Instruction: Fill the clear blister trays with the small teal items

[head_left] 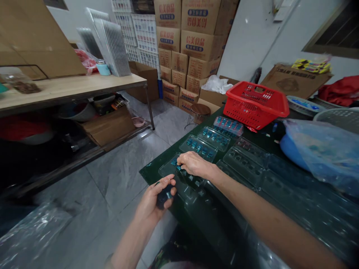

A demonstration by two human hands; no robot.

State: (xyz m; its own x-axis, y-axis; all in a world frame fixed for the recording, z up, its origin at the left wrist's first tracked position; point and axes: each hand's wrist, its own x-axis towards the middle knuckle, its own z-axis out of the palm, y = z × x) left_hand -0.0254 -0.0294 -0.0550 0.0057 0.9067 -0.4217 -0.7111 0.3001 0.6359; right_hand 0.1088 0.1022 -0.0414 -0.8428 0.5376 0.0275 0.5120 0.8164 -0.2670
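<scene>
At the left edge of the green table (150, 170), a see-through tray (167, 169) lies flat beneath my right hand (193, 164). Blue pieces (174, 162) sit in its pockets, close to my fingertips. My right thumb and fingers are drawn together at the tips, pointing down into the tray; whether a piece is pinched between them is hidden from view. My left hand (161, 194) is palm up beside the tray, its fingers half curled in a loose cup around more blue pieces. Blur prevents a count.

Three filled trays (198, 146) lie in a row beyond, leading toward the red basket (255, 106). Other see-through trays (244, 164) lie to the right, near the blue bag (300, 149).

Handling notes: the blue pieces appear light, small and smooth, with a shiny surface likely to slip under a loose grip. Take each by two opposite sides, between thumb and forefinger, using light pressure. The tray looks thin, light and springy; it probably slides or flexes if pushed from one side. Hold it by the flat rim, away from the pockets, and avoid pressing on the pocket walls, which may dent.
</scene>
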